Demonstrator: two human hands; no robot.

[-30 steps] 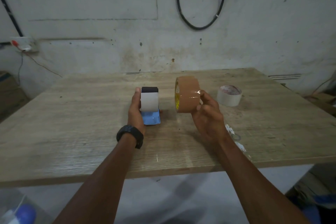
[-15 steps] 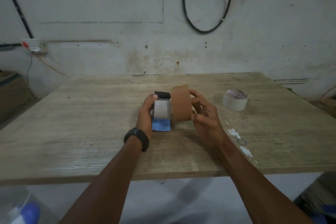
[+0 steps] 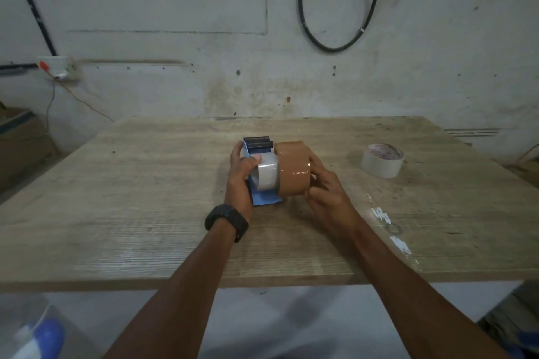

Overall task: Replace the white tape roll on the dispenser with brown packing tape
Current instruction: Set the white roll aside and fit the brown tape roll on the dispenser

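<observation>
Above the middle of the wooden table (image 3: 122, 213), the left hand (image 3: 240, 175) grips the blue dispenser (image 3: 264, 181). The right hand (image 3: 326, 189) is closed around the brown tape roll (image 3: 293, 172), pressed against the dispenser's side. The white roll (image 3: 382, 160) lies well apart, to the right.

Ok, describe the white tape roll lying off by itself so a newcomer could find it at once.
Start at the wooden table and look to its far right part, well away from both hands. There the white tape roll lies flat with its open core facing up and red print on the inner ring. Unlike the brown tape roll held on edge against the blue dispenser, nothing touches it.
</observation>
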